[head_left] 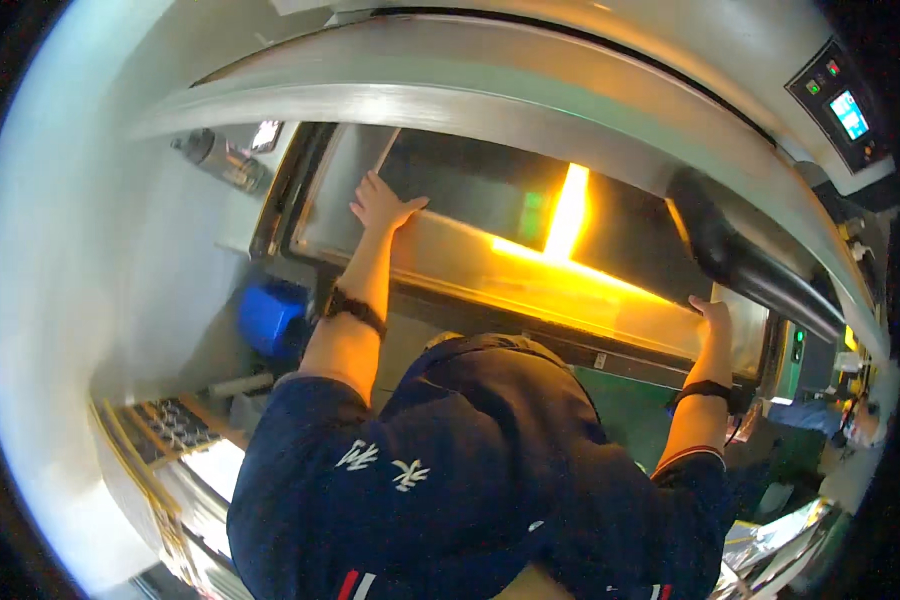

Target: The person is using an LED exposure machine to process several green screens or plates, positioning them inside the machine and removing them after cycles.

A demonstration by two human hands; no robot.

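A large dark flat panel [460,180] lies on the metal bed [450,250] of a machine in front of me, with a bright yellow light reflected across it. My left hand [380,205] is open at the panel's near left corner, fingers spread and thumb pointing along its near edge. At the near right corner is my right hand [712,312], its thumb stretched toward the panel and the hand apparently open; its other fingers show only in part. Dark bands circle both wrists.
A curved metal hood edge [450,105] spans above the bed. A black hose [750,275] crosses at right, below a control panel with a lit screen [849,115]. A bottle [220,160] stands at left, above a blue container [270,318]. Another person [860,425] shows at far right.
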